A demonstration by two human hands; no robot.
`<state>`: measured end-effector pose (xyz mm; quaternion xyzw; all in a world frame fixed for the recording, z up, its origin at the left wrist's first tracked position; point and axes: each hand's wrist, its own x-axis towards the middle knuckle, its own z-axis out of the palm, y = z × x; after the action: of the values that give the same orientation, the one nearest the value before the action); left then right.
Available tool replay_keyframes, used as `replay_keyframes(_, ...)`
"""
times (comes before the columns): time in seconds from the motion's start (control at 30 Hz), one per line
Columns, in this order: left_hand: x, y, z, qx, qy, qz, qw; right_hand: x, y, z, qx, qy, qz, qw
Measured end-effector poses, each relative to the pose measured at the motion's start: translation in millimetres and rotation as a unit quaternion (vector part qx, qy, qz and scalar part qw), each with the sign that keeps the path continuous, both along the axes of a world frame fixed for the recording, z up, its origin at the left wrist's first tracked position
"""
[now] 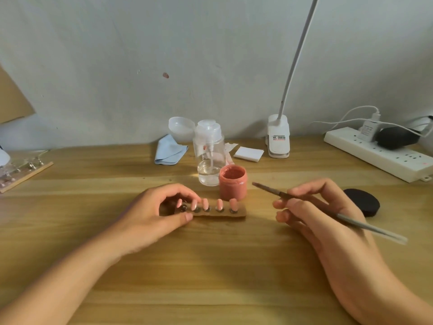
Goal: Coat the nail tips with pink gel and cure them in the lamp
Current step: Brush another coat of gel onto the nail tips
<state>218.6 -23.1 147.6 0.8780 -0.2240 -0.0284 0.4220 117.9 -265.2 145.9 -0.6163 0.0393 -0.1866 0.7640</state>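
A small wooden holder strip (236, 213) lies on the table with several pink nail tips (219, 204) standing in a row on metal studs. My left hand (154, 214) grips the strip's left end, thumb in front and fingers curled over the back. My right hand (311, 212) holds a thin gel brush (269, 188) like a pen, its bristle end pointing up-left, just right of an open jar of pink gel (233, 182) that stands behind the strip. No curing lamp shows in the head view.
A clear pump bottle (209, 156) stands behind the jar, with a blue cloth (169, 150), white pads (248, 154) and a clip-on desk lamp base (278, 139). A black lid (362, 202) lies right of my hand. A power strip (379, 156) sits far right; another holder (22, 172) far left.
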Motion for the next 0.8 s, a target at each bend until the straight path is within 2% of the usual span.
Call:
replay_keyframes(0.27,2.1,5.8,0.7,-0.021,0.012,-0.018,1.000,-3.0,8.3,2.1,-0.072,0.012,0.028,0.997)
replay_keyframes(0.8,-1.4,1.3,1.4,-0.029,-0.002,-0.019,0.999,-1.6,8.1,1.8,-0.099,0.034,0.034,0.994)
